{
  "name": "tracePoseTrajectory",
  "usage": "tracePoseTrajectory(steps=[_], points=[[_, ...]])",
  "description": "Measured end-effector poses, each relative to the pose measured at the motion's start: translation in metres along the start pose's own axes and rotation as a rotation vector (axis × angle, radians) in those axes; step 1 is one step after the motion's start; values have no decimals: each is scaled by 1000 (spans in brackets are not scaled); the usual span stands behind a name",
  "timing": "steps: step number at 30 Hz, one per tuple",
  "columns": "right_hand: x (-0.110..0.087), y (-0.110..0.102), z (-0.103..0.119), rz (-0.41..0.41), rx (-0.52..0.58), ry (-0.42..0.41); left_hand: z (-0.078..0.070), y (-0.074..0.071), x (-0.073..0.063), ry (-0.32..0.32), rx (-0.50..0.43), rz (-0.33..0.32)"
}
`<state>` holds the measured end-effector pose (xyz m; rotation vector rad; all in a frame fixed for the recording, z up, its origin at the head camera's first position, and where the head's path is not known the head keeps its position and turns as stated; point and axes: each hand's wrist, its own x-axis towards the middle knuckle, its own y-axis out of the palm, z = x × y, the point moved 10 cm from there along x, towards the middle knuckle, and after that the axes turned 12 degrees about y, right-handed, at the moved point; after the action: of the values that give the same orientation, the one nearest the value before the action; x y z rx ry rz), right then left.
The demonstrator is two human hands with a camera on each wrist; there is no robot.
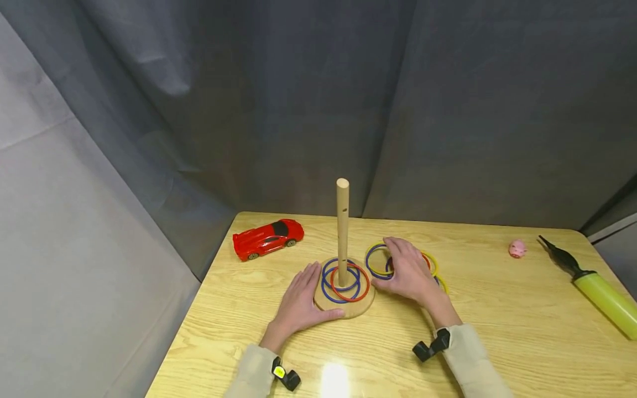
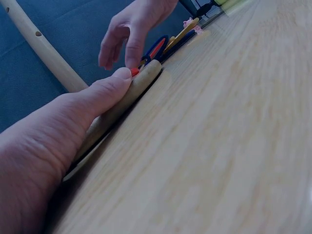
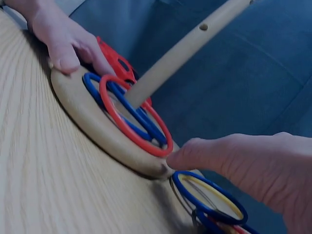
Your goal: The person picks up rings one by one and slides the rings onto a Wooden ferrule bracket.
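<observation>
A round wooden base (image 1: 354, 308) carries an upright wooden peg (image 1: 343, 232). Around the peg's foot lie two blue rings (image 1: 327, 287) and a red ring (image 3: 111, 110). My left hand (image 1: 300, 304) holds the base by its left and front edge, thumb along the front rim in the left wrist view (image 2: 63, 114). My right hand (image 1: 409, 271) hovers over the loose rings to the right, fingers bent downward, thumb close to the base's right edge. These blue, yellow and red rings (image 3: 234, 207) overlap beside the base, partly hidden by the hand. No ring shows plainly in its grasp.
A red toy car (image 1: 269, 237) stands at the back left of the table (image 1: 224, 331). Toward the right are a small pink pig toy (image 1: 517, 249) and a green and black hand pump (image 1: 604, 301). A dark curtain (image 1: 298, 110) hangs behind the table's far edge.
</observation>
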<state>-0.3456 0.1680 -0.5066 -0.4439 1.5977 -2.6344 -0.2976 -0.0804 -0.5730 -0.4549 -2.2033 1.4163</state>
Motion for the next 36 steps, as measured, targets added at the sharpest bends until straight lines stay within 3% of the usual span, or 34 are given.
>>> tracePoseTrajectory(steps=[8, 28, 36], points=[[2, 7, -17, -12, -85, 19, 2, 1, 0, 2, 12, -3], [2, 13, -34, -34, -95, 84, 0, 2, 0, 4, 24, 3], [3, 17, -37, -1, -120, 114, 0, 1, 0, 9, 14, -5]])
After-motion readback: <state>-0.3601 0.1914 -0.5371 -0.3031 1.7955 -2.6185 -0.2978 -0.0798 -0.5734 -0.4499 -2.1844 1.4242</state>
